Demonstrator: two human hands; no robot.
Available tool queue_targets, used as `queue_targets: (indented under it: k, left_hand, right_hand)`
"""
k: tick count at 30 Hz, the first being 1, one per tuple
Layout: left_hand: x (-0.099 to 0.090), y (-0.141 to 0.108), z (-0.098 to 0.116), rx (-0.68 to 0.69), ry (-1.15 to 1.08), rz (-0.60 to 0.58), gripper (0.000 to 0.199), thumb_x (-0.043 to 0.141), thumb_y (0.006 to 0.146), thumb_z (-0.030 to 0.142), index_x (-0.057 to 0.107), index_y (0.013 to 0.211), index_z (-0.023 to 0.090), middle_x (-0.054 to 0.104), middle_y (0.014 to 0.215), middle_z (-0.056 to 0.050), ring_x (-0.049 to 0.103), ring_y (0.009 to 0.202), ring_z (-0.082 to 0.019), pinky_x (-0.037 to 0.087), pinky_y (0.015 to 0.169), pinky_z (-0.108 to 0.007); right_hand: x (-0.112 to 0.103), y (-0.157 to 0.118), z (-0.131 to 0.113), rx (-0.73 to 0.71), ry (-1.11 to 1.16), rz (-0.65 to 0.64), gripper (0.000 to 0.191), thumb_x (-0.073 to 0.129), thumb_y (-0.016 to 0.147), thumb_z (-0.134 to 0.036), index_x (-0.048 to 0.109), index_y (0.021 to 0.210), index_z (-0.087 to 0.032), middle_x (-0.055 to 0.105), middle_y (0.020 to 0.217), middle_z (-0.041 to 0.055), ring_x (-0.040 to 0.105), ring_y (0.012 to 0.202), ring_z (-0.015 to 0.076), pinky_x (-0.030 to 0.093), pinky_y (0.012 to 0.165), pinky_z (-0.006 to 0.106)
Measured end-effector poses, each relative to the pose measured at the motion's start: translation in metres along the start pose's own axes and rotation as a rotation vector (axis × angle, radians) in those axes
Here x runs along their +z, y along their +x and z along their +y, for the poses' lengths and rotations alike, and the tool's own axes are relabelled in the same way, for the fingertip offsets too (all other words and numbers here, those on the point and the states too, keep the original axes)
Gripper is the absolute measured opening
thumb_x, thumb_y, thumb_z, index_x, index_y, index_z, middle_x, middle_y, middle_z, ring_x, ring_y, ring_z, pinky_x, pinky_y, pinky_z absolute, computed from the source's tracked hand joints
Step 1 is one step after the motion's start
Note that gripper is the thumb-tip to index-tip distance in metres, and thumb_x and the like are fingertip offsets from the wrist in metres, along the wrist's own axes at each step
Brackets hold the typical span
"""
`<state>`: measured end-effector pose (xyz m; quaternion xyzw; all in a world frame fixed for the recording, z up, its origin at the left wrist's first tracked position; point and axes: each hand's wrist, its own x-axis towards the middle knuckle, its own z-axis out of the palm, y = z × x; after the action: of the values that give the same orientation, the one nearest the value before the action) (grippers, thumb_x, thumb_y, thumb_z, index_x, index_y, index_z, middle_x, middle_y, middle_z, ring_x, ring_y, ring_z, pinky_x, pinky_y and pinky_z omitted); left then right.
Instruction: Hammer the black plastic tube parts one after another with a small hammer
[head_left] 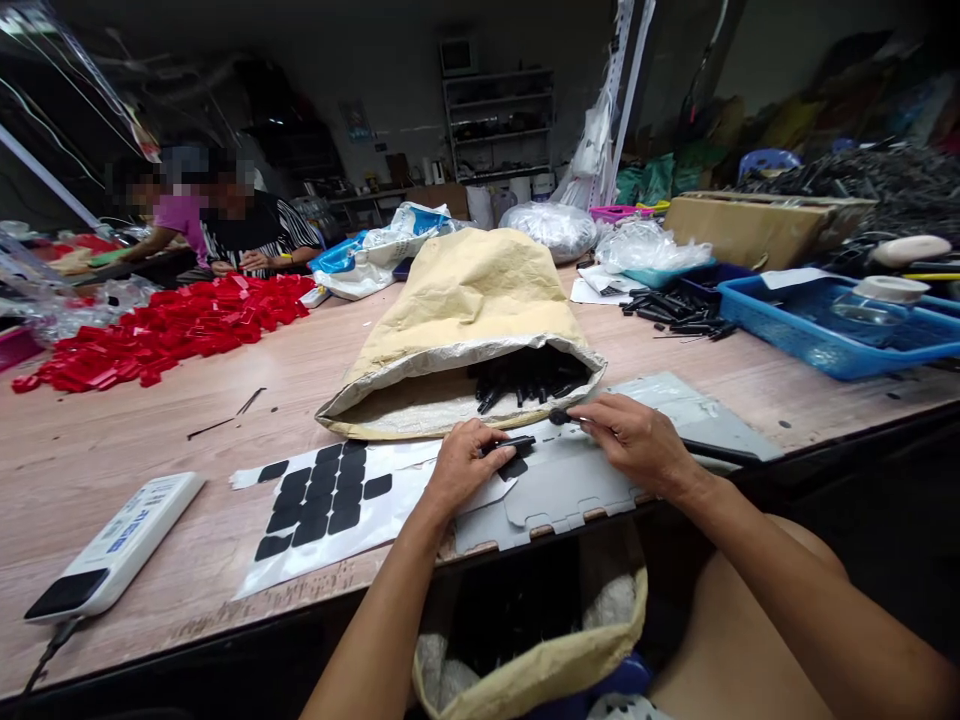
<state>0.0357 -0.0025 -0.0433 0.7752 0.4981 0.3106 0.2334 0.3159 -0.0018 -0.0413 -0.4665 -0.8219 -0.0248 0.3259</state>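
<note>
Nearest, below the edge of the surface (pixel 247 430), one open-mouthed sack (pixel 547 670) hung by the person's legs, its dark contents too dim to count. Two hands worked above one grey board (pixel 555 500): the left hand (pixel 465 462) had its grip closed on one black tube (pixel 519 442), while the right hand (pixel 637 440) pinched one dark-tipped rod (pixel 559 416) just beside it, tip toward the large sack. One black bar (pixel 724 453) lay past the right wrist. To the left, one white sheet (pixel 394 530) bore more than a dozen black squares (pixel 320 487), and farther left was one white power strip (pixel 116 545). Two thin black strips (pixel 251 400) lay beyond the sheet. Directly past the hands, one large sack (pixel 480 300) gaped toward the person, with a pile of black pieces (pixel 525 378), too many to count, inside it on the right. Farther right stood one blue tray (pixel 795 340) with one jar (pixel 877 305); opposite, red pieces (pixel 172 325) lay heaped beyond counting. Two other people (pixel 255 235) sat behind that heap, and one shelf unit (pixel 499 125) stood at the back.
</note>
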Motion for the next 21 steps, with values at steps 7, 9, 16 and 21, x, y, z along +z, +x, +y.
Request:
queue_targets:
  k: [7, 9, 16, 21]
  left_hand:
    - [-0.001, 0.001, 0.0, 0.01, -0.025, -0.032, 0.018, 0.064, 0.093, 0.034, 0.078, 0.097, 0.024, 0.066, 0.09, -0.005, 0.057, 0.096, -0.025, 0.041, 0.089, -0.039]
    - [-0.001, 0.001, 0.0, 0.02, -0.025, -0.035, 0.02, 0.063, 0.094, 0.034, 0.078, 0.099, 0.023, 0.065, 0.089, -0.005, 0.057, 0.096, -0.024, 0.041, 0.088, -0.038]
    - [0.002, 0.0, -0.006, 0.082, -0.012, -0.008, 0.021, 0.062, 0.094, 0.033, 0.078, 0.101, 0.022, 0.063, 0.088, -0.004, 0.057, 0.092, -0.022, 0.041, 0.085, -0.035]
    - [0.004, 0.0, -0.007, 0.076, 0.04, -0.014, 0.018, 0.062, 0.094, 0.029, 0.079, 0.094, 0.021, 0.064, 0.087, -0.004, 0.056, 0.092, -0.022, 0.042, 0.085, -0.035]
  right_hand:
    - [-0.002, -0.001, -0.003, -0.054, -0.069, -0.043, 0.025, 0.063, 0.089, -0.021, 0.073, 0.111, -0.024, 0.069, 0.103, 0.0058, 0.056, 0.101, 0.0246, 0.045, 0.089, 0.039]
    - [-0.002, 0.008, -0.018, -0.055, -0.056, -0.033, 0.024, 0.068, 0.088, -0.031, 0.073, 0.111, -0.025, 0.069, 0.103, 0.006, 0.054, 0.102, 0.0253, 0.043, 0.09, 0.04]
    - [0.019, 0.025, -0.057, -0.087, -0.077, -0.132, 0.022, 0.069, 0.09, -0.044, 0.074, 0.093, -0.023, 0.069, 0.091, 0.0046, 0.052, 0.097, 0.0245, 0.035, 0.087, 0.042]
    - [0.033, 0.022, -0.065, -0.017, -0.055, -0.116, 0.013, 0.069, 0.089, -0.029, 0.069, 0.08, -0.019, 0.068, 0.089, 0.006, 0.051, 0.097, 0.0241, 0.033, 0.085, 0.04]
